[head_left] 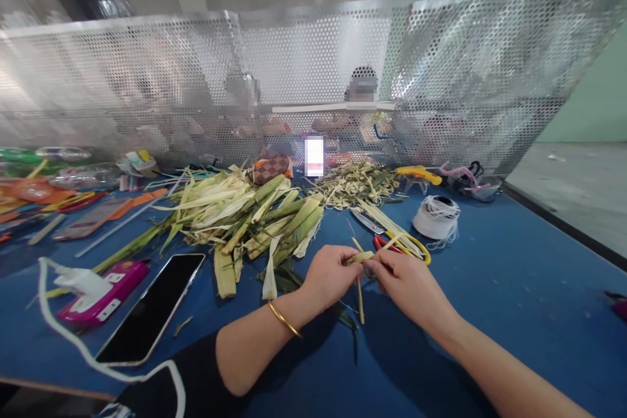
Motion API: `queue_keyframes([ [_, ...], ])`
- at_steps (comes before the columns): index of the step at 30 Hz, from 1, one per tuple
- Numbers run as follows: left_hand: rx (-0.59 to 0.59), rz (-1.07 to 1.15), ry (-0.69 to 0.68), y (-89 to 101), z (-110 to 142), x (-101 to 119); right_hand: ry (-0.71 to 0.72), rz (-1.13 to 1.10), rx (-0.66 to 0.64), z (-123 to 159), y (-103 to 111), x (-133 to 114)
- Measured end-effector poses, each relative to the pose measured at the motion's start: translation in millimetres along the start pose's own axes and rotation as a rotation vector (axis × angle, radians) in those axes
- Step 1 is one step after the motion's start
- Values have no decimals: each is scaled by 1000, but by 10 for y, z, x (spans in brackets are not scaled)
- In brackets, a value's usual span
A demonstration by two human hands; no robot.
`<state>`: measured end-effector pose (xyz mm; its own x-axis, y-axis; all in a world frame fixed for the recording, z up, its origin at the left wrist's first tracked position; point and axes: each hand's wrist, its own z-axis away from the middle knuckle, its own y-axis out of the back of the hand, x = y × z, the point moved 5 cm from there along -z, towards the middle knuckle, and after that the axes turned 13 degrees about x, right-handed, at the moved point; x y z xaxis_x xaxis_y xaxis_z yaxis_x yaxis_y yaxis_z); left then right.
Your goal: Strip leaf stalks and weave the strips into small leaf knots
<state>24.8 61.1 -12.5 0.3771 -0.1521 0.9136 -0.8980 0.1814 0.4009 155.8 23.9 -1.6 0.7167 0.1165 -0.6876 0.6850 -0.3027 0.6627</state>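
My left hand (330, 275) is closed, thumb and fingers pinching a folded pale-green corn husk strip (361, 257). Close beside it, the fingertips of my right hand (411, 281) are also closed on the strip's other side. A thin yellowish piece of husk (361, 307) hangs straight down below the fingers. Just beyond the right hand lie scissors (368, 222) with red and yellow handles, with pale husk strips over them. To the left of my hands spreads a heap of corn husks (220, 209). The exact fold between the fingertips is partly hidden.
A white string spool (435, 219) and a yellow tool (418, 174) stand at right. Shredded husk (360, 183) is piled behind the scissors. A phone (154, 307) and magenta power strip (104, 292) lie at left. A perforated metal screen (304, 46) closes the back, people beyond it.
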Motion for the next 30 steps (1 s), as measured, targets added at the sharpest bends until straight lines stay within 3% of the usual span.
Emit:
queue_keyframes([
  [4, -84, 6, -67, 16, 5, 60, -251, -306, -98, 5, -72, 41],
  [6, -101, 36, -38, 22, 6, 66, -301, -434, -61, -20, -46, 45],
  [9, -152, 84, 45, -8, 29, 59, -326, -511, -4, -66, 39, 46],
  [17, -314, -129, 10, -71, 124, 103, -388, -382, -252, -41, 91, 25],
  [24, -447, -12, 69, -89, 170, 122, -127, -432, -106, -89, 225, -95],
  [30, -578, 5, 56, -55, 226, 214, -344, -771, -103, -38, 84, -84],
])
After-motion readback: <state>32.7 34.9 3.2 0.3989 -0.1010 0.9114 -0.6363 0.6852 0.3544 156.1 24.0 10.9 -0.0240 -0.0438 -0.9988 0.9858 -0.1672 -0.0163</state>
